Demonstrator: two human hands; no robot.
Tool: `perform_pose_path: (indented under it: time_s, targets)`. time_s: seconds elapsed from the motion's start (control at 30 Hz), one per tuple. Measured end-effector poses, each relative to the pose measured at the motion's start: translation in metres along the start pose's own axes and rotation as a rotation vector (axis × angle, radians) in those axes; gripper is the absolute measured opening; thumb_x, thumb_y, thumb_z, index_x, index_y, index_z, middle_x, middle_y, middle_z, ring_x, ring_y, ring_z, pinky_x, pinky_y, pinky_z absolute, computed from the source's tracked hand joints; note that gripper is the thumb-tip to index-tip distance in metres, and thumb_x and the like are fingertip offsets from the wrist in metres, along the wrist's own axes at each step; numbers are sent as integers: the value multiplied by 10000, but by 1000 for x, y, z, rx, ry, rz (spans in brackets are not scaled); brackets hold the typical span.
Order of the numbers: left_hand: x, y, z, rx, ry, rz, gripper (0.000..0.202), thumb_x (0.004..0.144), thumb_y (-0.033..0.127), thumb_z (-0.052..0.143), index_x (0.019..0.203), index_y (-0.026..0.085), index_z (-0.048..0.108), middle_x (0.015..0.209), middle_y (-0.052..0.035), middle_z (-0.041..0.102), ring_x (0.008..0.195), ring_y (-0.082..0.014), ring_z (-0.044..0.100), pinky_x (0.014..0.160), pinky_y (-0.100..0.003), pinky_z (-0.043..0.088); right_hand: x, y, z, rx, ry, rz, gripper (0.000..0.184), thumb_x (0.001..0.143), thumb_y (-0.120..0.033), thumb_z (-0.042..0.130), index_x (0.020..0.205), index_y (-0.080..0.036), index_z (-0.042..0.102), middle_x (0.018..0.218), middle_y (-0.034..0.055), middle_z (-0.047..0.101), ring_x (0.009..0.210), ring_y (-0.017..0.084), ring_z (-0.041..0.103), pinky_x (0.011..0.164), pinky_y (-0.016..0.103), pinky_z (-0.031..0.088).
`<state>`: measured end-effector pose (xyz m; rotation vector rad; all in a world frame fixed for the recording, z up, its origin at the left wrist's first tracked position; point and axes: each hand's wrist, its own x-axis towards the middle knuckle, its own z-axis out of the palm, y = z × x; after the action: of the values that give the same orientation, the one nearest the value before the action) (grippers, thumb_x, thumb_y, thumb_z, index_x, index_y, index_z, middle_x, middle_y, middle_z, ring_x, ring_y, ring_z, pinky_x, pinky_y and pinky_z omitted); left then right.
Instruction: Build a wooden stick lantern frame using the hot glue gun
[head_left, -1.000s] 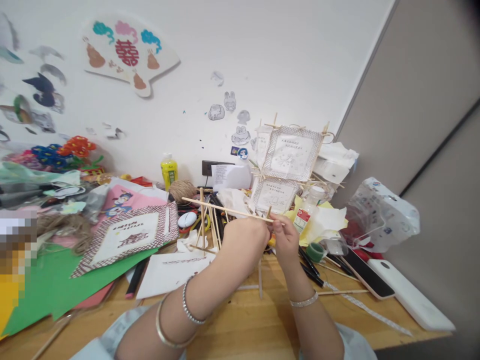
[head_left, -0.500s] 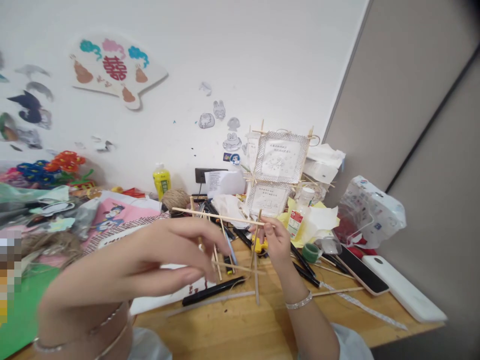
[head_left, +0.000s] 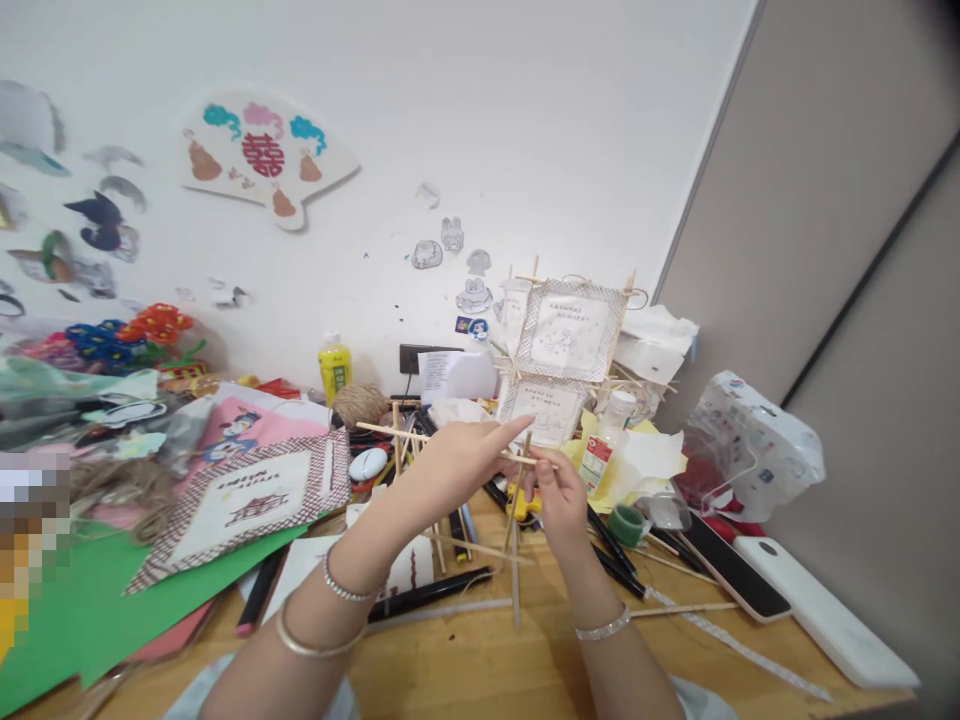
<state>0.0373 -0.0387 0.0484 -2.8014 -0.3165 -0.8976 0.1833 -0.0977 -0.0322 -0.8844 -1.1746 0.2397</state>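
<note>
Both hands sit close together just below and right of the frame's centre, their forearms slanting up from the bottom edge. Back turned to the camera, the left hand point(head_left: 465, 452) lies over the middle of a thin, pale wooden stick point(head_left: 390, 431), one finger stretched out towards the right; the other fingertips are hidden, so I cannot tell whether it grasps the stick. On its forearm are a silver beaded bracelet point(head_left: 345, 590) and, lower down, a smooth gold-toned bangle point(head_left: 315, 652). More upright, with its wrist below and knuckles raised, the right hand point(head_left: 564, 500) pinches the stick's right end between thumb and forefinger; a sparkling silver band point(head_left: 604, 629) rings that wrist. The held stick runs nearly level, its free end showing left of centre. Beside the right hand it crosses a steeply tilted wooden stick point(head_left: 511, 522), which meets a lower, near-level wooden stick point(head_left: 480, 548) further down. Behind the tilted one shows a small bright-yellow object point(head_left: 524, 503). Below the left hand, a black marker pen point(head_left: 442, 590) lies on the light-brown wooden table point(head_left: 480, 670). Above the right hand, towards the upper right, stands a stick-framed structure with white, crosshatch-bordered panels point(head_left: 574, 330).
</note>
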Motion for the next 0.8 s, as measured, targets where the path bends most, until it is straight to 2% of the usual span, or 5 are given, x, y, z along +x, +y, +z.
perform_pose_path:
  time_s: [0.17,0.33,0.43,0.8]
  targets:
    - [-2,2,1,-16,63,30,404,888,262,471,1275,166,404,809,-51,668,693,-156,619,591,-240,444,-1,-4,1,-2,-17,1,276,871,-408,464,907,-188,627,525,-55,472,475,106,462,514,254,399]
    - [-1,2,6,-34,102,50,370,891,236,461,1251,165,411,800,-52,672,695,-154,621,592,-238,443,0,-7,1,3,-24,27,273,870,-409,465,829,-194,629,528,-50,465,469,102,452,495,245,383]
    - [-1,2,7,-36,120,51,357,888,222,465,1237,163,419,804,-56,671,694,-152,620,596,-239,446,-1,-8,1,-5,-10,34,278,869,-416,464,879,-196,635,527,-49,466,476,108,456,503,251,393]
    - [0,8,2,-19,92,21,338,868,188,471,1203,147,448,794,-67,670,686,-168,616,592,-257,450,-1,-7,3,16,24,42,276,870,-413,469,904,-189,626,523,-52,466,478,105,464,498,246,399]
